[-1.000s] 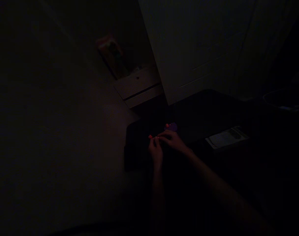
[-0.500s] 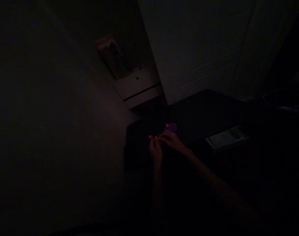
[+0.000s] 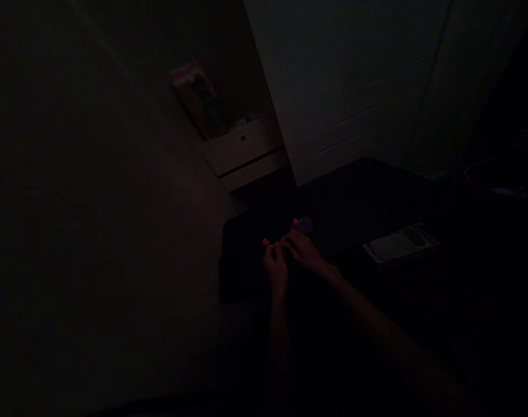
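Note:
In the dim light my left hand [image 3: 275,267] is closed in a pinch over a dark table. My right hand [image 3: 303,250] is closed too, its fingertips meeting those of the left. Whatever lies between the fingers is too small and dark to make out. A small orange-red lump [image 3: 265,242] shows just beyond the left fingertips; whether it touches them I cannot tell. Behind the right hand sits a flat, rounded purple thing [image 3: 306,225], with another orange-red lump [image 3: 295,222] at its left side.
The dark tabletop [image 3: 354,197] stretches to the right behind my hands. A pale rectangular box or book [image 3: 400,244] lies near its front edge. Beyond stand a white drawer unit [image 3: 250,153] and a large pale panel [image 3: 346,87]. A coloured packet [image 3: 198,98] rests on the drawers.
My right fingers have shifted slightly against the left fingertips, and a bit of orange-red shows near them. The lumps and the purple thing stay in place.

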{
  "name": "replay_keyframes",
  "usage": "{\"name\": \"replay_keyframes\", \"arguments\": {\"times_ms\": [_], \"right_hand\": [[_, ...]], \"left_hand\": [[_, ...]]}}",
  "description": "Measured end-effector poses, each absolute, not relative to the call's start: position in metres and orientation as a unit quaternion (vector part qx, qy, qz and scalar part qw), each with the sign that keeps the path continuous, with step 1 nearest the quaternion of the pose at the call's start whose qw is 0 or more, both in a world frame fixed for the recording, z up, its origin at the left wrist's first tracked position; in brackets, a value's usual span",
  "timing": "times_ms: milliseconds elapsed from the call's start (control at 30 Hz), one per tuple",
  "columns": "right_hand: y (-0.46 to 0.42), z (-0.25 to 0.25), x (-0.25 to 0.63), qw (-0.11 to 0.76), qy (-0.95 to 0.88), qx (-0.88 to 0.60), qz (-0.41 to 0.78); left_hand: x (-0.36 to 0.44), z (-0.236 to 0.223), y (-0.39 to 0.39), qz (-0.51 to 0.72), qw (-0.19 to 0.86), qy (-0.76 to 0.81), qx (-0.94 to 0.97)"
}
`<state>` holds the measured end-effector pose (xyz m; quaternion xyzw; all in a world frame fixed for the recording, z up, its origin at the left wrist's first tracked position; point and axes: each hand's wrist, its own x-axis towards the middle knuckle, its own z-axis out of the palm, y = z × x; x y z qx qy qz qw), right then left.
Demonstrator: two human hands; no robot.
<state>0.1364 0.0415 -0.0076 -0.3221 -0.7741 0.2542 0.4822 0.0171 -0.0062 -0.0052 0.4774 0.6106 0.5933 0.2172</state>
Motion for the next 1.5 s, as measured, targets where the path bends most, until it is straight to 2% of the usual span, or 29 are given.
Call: {"name": "replay_keyframes", "arguments": {"times_ms": [733,800,1000,1167,1500], "right_hand": [[0.033,-0.013,0.129,0.434,-0.789,-0.371,0.226],[0.035,-0.014,0.129,0.448,-0.777,-0.370,0.242],[0.050,-0.015,0.137,0.561,-0.647,-0.423,0.295],[0.051,-0.012,0.139,0.560,-0.618,-0.419,0.358],[0.052,-0.014,0.138,0.571,-0.596,-0.420,0.377]], "left_hand": [[0.015,-0.006,-0.007,0.595,0.237,0.589,0.493],[0.015,-0.005,-0.007,0.591,0.231,0.592,0.497],[0.016,-0.009,-0.007,0.597,0.235,0.599,0.479],[0.015,-0.012,-0.006,0.598,0.227,0.605,0.474],[0.013,-0.014,-0.006,0.603,0.236,0.597,0.474]]}}
